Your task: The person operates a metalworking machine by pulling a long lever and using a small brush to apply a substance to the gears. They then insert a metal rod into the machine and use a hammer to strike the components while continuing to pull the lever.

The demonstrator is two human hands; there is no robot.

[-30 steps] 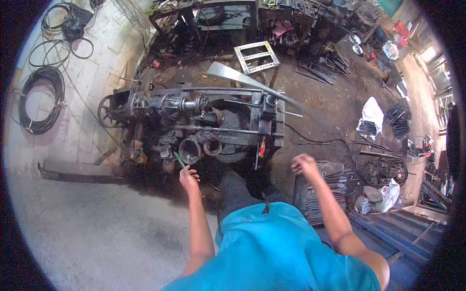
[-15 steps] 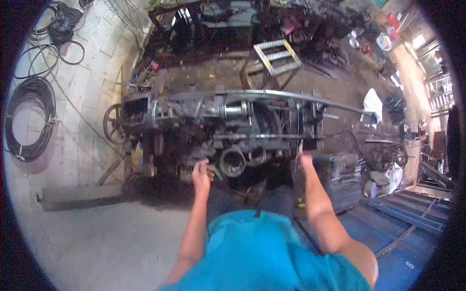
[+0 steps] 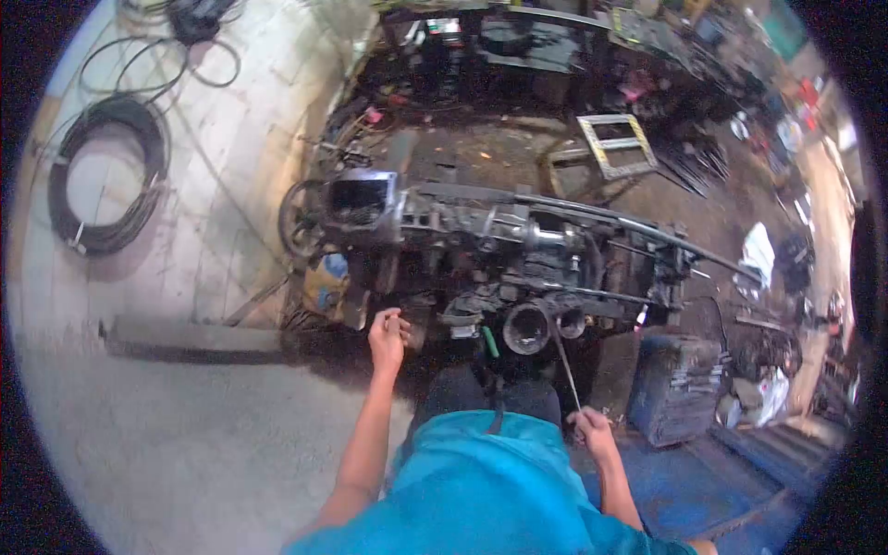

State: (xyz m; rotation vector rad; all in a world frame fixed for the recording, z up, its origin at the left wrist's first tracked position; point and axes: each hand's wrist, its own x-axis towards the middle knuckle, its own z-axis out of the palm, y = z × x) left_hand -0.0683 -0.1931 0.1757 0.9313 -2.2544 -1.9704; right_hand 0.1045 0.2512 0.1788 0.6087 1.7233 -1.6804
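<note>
My left hand [image 3: 390,340] is raised in front of the left part of a long, dark, greasy metal lathe-like machine [image 3: 499,227]. Its fingers are curled in, and whatever they hold, if anything, is hidden. To its right, a green handle-like piece [image 3: 490,342] shows apart from the hand, beside a round open metal cup [image 3: 527,328] at the machine's front. My right hand [image 3: 590,430] is closed round the lower end of a thin metal rod [image 3: 567,370]. The rod slants up and left, its far end overlapping the cup's right edge in view.
A dark blue box-like container [image 3: 678,388] stands right of my right hand. A coil of black cable [image 3: 69,213] lies on the pale tiles at left. Behind the machine are a yellow-and-white square frame [image 3: 618,165] and cluttered benches. A long dark bar [image 3: 194,342] lies at left.
My view has swung, shifting the machine rightward. My right hand has pulled back toward my body from the machine's right end, with the rod. My left hand is farther from the green piece.
</note>
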